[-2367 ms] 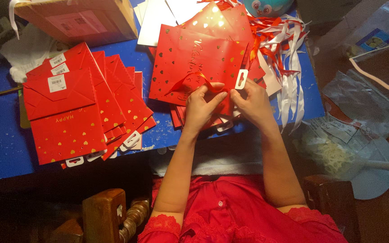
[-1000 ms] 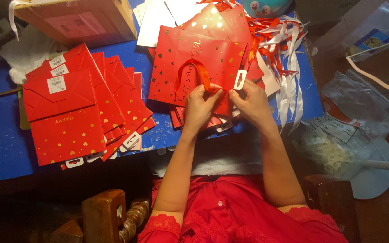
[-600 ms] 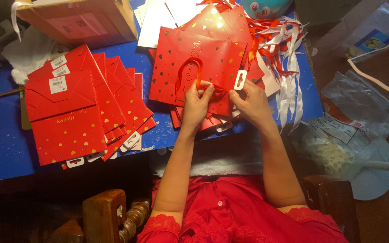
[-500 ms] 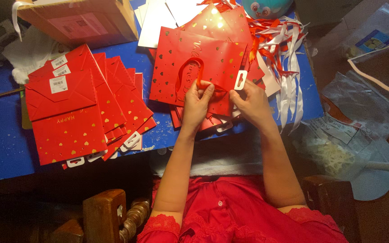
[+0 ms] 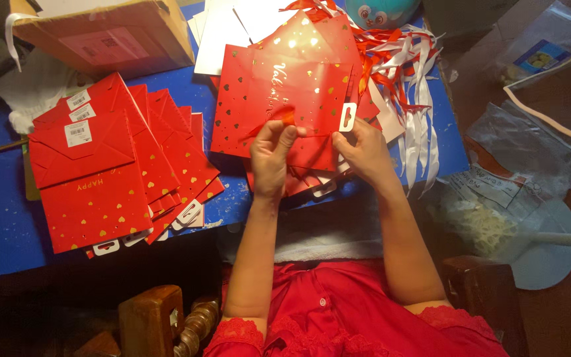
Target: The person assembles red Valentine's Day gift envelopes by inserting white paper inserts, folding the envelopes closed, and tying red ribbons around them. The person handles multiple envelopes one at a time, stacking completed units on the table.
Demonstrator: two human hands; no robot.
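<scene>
Fingers (image 5: 279,132) now pinching ribbon (image 5: 285,118) flatter.

A red bag (image 5: 285,99) with gold hearts is lying flat on the blue table (image 5: 1,231), to the right of the fanned bag stack (image 5: 110,172). Its red ribbon handle (image 5: 284,119) is sitting pinched at its lower edge, a white hang tab (image 5: 347,116) just right.
</scene>
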